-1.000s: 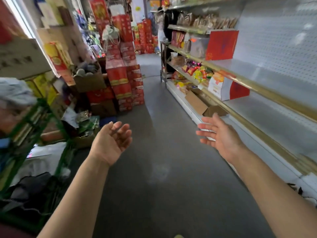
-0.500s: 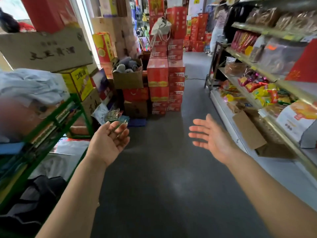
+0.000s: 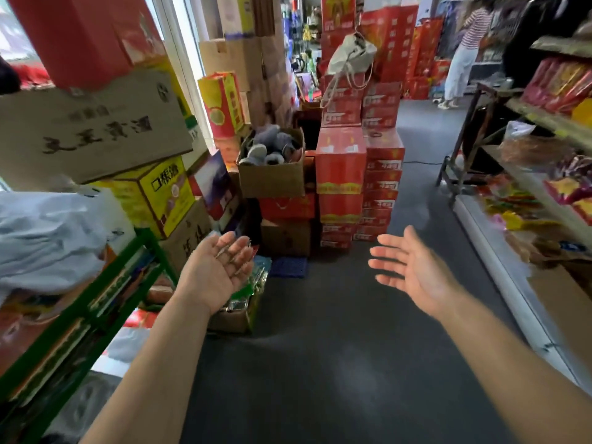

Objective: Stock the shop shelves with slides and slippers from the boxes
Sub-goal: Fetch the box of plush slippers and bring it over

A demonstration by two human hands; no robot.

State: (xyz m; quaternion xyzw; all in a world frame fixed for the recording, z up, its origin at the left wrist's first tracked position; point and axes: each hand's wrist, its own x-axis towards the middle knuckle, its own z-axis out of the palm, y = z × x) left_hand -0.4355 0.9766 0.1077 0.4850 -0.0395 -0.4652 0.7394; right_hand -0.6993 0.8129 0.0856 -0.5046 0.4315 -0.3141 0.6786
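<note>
The aisle floor [image 3: 320,363] runs dark and bare down the middle, and stock crowds both sides of it, presumably so a person can walk through. On the right the shop shelves [image 3: 551,174] carry bright snack packets along their tiers. Opposite, red cartons [image 3: 358,174] are piled in tall columns against more boxes, a sensible way to store bulk goods out of the walkway. A green rack [image 3: 96,299] on the left bears a pale plastic-wrapped bundle [image 3: 48,238] and printed cases.

Perched on the lower cartons is an open cardboard box [image 3: 272,174], its flaps up, and grey fluffy slippers [image 3: 272,145] heap above its rim; it sits at about waist height, handy for lifting pairs out.

The person's left hand [image 3: 217,270] is held out palm up, fingers loosely released, holding nothing. The right hand [image 3: 413,267] is spread flat, fingers straight, also empty. Both point toward that box, so I judge they are going to fetch slippers.
</note>
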